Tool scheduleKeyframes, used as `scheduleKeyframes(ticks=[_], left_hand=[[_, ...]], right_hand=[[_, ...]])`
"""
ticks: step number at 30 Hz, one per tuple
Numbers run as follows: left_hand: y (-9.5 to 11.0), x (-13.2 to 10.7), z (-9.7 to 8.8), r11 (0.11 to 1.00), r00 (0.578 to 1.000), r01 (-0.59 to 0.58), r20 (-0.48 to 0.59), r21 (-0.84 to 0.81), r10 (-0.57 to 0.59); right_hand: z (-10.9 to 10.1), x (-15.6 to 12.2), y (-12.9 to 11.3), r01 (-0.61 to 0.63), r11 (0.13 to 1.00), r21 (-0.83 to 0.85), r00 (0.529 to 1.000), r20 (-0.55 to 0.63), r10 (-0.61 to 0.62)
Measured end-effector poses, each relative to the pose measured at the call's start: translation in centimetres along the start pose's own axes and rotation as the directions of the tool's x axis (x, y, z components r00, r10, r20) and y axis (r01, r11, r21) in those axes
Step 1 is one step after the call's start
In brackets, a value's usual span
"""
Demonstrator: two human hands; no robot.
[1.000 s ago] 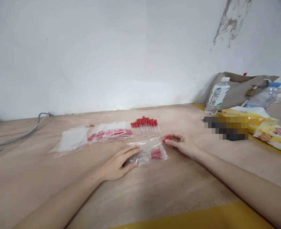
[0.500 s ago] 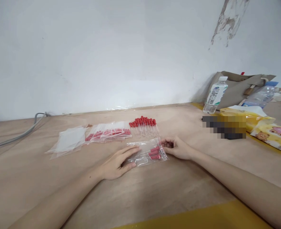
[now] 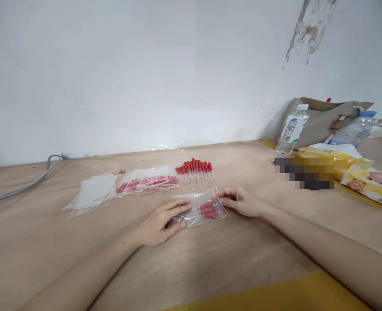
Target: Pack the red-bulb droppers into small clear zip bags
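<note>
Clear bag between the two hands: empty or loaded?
Loaded: red bulbs show through the clear bag, at the end by the right hand.

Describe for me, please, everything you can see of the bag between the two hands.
The bag is thin, clear, shiny and slightly wrinkled, apparently plastic, with a reddish line along its right end. It lies flat on the brown table, nearer than the loose droppers. Inside, at least three red bulbs point right. The left hand rests on its left end; the right hand's fingertips meet its upper right corner. Whether its mouth is open is unclear.
</note>
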State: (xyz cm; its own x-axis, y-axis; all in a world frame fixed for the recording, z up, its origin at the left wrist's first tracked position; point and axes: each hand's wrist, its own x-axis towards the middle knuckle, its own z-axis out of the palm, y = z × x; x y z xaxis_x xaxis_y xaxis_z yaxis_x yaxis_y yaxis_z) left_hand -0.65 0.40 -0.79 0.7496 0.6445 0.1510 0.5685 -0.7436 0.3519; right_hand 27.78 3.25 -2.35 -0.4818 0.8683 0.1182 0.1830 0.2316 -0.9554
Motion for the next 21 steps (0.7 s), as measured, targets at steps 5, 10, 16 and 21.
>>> scheduleKeyframes(ticks=[5,10,16,21], left_hand=[[-0.3,0.0,0.2,1.000,1.000,-0.013,-0.007,-0.007,0.013],[-0.2,0.1,0.1,1.000,1.000,0.008,0.011,-0.016,-0.008],[0.1,-0.1,0.0,1.000,1.000,0.007,0.007,-0.019,-0.006],[0.1,-0.1,0.0,1.000,1.000,0.007,0.005,-0.027,-0.007]], right_hand=[[-2.2,2.2,0.8,-0.080,0.994,-0.076,0.945,-0.324,0.051],[-3.9,6.9,1.2,-0.320,0.899,-0.300,0.789,-0.610,0.077],[-3.8,11.8,1.8,-0.451,0.859,-0.244,0.723,-0.664,0.191],[-3.9,12.5,1.4,-0.458,0.883,-0.103,0.736,-0.601,0.311]])
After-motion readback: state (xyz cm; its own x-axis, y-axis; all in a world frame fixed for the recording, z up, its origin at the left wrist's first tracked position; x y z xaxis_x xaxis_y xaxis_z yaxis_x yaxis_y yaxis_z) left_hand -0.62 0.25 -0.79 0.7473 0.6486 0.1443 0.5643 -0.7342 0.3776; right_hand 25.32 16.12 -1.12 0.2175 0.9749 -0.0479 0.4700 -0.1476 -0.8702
